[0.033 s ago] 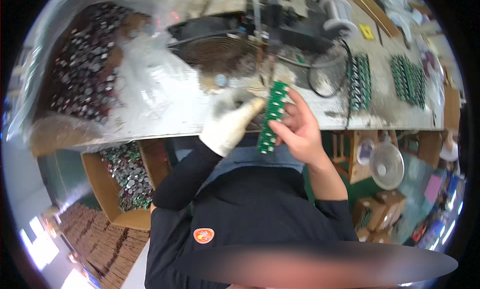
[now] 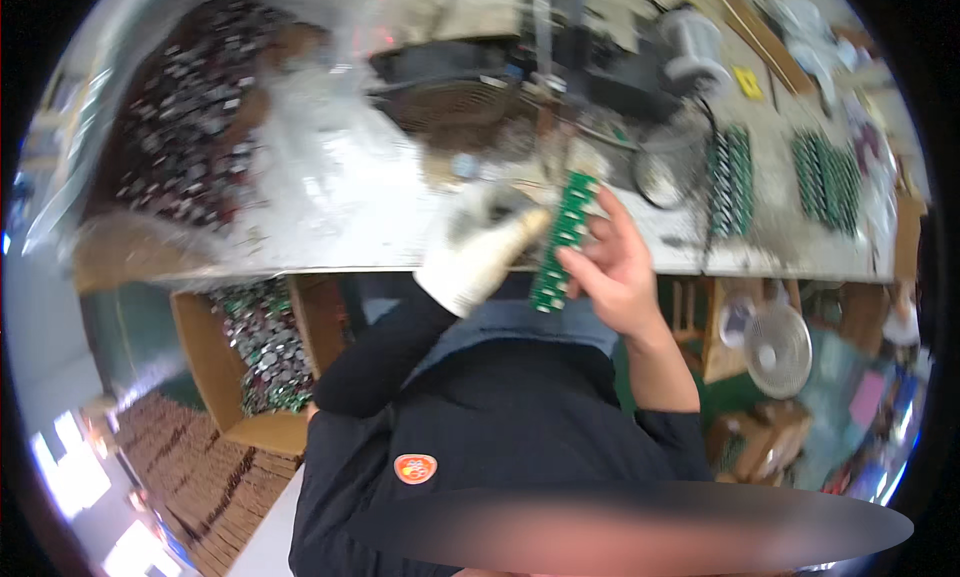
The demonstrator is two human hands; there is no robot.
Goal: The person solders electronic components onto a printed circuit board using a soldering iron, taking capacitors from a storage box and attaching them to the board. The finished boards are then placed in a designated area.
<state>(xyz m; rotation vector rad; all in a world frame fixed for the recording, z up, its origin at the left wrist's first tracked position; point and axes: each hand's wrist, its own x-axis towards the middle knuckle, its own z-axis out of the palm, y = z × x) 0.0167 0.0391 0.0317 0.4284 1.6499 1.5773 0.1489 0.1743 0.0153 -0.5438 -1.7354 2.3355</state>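
A narrow green circuit board (image 2: 566,239) with a row of small pale parts is held upright at a slant over the front edge of the workbench. My bare right hand (image 2: 617,262) grips it from the right, with the thumb across its face. My left hand (image 2: 480,247), in a white glove with grey fingers, is curled at the board's left edge. Its thumb and finger meet there, closed on that edge as far as I can see. The gloved fingertips are partly hidden and blurred.
Plastic sheeting surrounds a heap of small metallic parts (image 2: 190,117) at left. Below stands a cardboard box (image 2: 265,435) of round pieces. Stacked green boards (image 2: 732,182) lie at right, near a wire spool (image 2: 692,49) and dark cable. A fan (image 2: 777,349) stands beyond the bench edge.
The whole view has shifted slightly, so the bench and its things sit a little farther right and lower. Both hands keep the same hold around the circuit board.
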